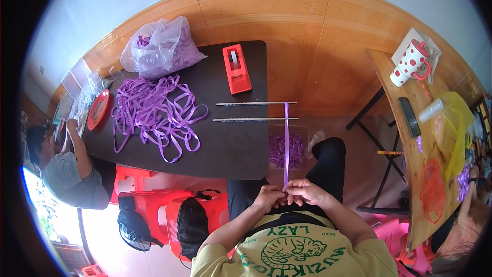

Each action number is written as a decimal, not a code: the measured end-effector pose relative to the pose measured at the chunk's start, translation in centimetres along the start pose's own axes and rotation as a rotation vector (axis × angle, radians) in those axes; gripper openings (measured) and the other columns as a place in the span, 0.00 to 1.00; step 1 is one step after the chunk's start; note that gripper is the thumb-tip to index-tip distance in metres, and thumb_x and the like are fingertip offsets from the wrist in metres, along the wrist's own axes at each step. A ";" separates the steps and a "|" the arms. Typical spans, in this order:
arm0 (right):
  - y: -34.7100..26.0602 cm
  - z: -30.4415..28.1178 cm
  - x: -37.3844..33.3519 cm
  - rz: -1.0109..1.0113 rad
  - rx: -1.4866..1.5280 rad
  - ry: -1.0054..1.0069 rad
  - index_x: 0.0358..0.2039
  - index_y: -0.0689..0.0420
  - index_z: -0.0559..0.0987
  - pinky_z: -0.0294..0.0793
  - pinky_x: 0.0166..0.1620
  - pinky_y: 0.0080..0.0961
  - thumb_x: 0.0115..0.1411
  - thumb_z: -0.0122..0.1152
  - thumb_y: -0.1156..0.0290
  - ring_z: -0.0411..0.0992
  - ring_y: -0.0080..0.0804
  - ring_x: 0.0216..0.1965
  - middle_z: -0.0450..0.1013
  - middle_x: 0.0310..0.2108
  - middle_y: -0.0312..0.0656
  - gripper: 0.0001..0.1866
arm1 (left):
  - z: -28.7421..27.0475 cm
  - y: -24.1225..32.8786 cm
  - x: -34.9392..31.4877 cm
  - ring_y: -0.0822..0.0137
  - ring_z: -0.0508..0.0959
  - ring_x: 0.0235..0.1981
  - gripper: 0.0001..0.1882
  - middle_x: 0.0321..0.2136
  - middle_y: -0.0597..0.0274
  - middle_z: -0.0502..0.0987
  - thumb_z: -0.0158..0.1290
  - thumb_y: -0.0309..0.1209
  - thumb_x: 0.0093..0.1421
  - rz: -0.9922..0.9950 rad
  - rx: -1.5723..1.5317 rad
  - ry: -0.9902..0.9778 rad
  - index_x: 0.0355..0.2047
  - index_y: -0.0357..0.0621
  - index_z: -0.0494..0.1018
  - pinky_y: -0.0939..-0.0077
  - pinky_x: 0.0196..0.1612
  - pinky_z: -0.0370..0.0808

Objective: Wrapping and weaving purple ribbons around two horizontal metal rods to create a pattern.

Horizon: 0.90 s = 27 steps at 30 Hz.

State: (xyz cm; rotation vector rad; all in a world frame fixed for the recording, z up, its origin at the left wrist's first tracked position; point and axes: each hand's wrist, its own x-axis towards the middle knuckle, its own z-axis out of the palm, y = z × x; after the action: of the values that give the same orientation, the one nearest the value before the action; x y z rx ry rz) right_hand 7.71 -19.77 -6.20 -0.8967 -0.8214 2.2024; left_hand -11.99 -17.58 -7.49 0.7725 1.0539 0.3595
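head — purple ribbon (287, 149) ahead of left grip (269, 196), right grip (305, 193)

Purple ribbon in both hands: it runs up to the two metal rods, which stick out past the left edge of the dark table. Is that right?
Not quite: the head view shows the two metal rods sticking out past the right edge of the dark table. The purple ribbon does run up to them from the left hand and right hand.

Seemingly a small craft workroom — dark table (225, 149), purple ribbon heap (144, 103), tape dispenser (237, 78), red stools (154, 205).
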 end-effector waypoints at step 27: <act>-9.2 1.7 2.4 -0.281 -0.437 0.364 0.30 0.59 0.81 0.58 0.24 0.13 0.58 0.61 0.72 0.62 0.14 0.20 0.70 0.21 0.32 0.05 | -0.1 0.3 0.2 0.71 0.78 0.17 0.02 0.19 0.60 0.77 0.55 0.23 0.51 0.008 0.024 -0.008 0.23 0.39 0.74 0.85 0.16 0.69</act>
State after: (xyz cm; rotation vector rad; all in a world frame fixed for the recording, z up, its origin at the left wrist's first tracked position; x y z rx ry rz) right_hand 7.81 -12.85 0.57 -1.2565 -1.1838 1.5796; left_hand -11.96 -17.21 -7.38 0.7993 1.0494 0.3511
